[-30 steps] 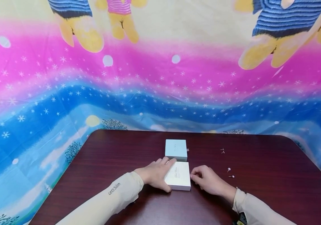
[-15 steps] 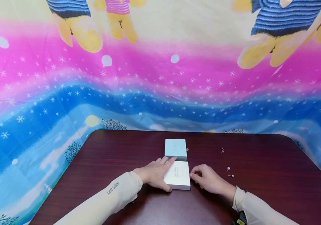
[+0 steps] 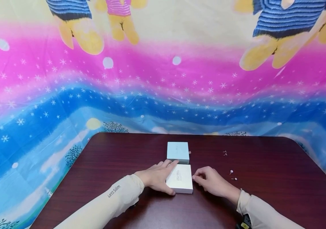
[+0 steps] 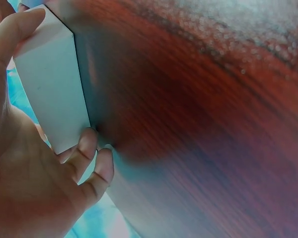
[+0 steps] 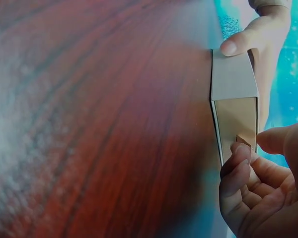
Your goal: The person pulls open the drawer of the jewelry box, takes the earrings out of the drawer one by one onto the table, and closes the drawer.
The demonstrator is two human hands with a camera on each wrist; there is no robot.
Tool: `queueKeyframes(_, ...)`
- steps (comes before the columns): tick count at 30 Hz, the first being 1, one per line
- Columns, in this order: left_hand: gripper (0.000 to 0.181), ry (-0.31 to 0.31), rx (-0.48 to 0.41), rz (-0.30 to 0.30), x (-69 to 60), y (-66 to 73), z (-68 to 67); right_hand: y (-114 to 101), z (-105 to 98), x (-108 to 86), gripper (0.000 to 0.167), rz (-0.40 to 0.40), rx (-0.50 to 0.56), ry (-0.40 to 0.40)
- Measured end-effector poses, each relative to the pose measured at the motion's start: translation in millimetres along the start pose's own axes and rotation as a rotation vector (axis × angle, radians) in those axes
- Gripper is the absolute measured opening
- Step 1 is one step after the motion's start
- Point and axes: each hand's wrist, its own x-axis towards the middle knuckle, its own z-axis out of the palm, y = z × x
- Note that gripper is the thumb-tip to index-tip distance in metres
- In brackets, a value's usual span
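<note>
My left hand [image 3: 160,176] holds a flat white box [image 3: 183,179] with printed lettering, its thumb on the box's front side and its fingers reaching over towards the back. In the left wrist view, fingertips [image 4: 88,139] curl round the box's far edge. My right hand [image 3: 211,181] is at the box's right side, fingers curled. In the right wrist view, a small brown ribbon pull tab [image 5: 243,140] sticks out of the beige side wall, and the fingertips pinch at it; they partly hide it. The box lies flat on the table.
A pale blue-green box [image 3: 178,151] with a pinkish tab on its right stands just behind the white one. Right of the hands lie two pearl-headed earrings [image 3: 231,172] and, farther back, small thin metallic pieces [image 3: 225,153]. A patterned cloth [image 3: 163,79] hangs behind the dark wooden table [image 3: 123,146].
</note>
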Motion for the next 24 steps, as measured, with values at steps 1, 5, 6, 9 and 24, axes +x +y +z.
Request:
queueKeyframes(1,0.119,-0.002,-0.002,-0.002,-0.3,0.0,-0.1,0.1,-0.3,-0.1,0.019,-0.002,0.001,0.0)
queueKeyframes(5,0.117,-0.005,-0.01,-0.006,-1.9,0.6,-1.2,1.1,-1.6,-0.3,0.02,-0.004,-0.002,-0.001)
queueKeyframes(6,0.117,-0.008,-0.013,-0.008,-2.2,0.6,-1.4,1.4,-1.9,-0.3,0.02,-0.003,-0.002,-0.002)
queueKeyframes(9,0.115,-0.016,-0.023,-0.016,-3.6,0.7,-2.4,2.4,-3.0,-0.5,0.02,-0.001,-0.009,0.004)
queueKeyframes(24,0.114,-0.004,-0.047,-0.013,-8.4,0.3,-3.7,1.1,-10.1,0.1,0.021,-0.008,-0.042,0.035)
